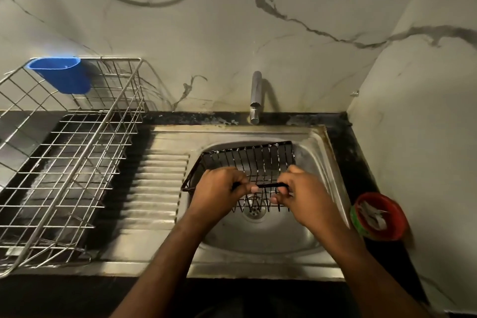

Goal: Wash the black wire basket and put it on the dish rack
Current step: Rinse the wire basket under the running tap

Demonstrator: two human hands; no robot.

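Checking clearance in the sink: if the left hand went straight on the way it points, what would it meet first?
Probably the right hand: the left hand grips the basket rim, knuckles toward it, only a small gap between. Depth is unclear.

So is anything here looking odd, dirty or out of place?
Mostly the grime: the black counter strip behind the sink is blotchy with pale residue around the tap. The black wire basket sits tilted in the bowl, but both hands are gripping its near rim. The dish rack looks fine.
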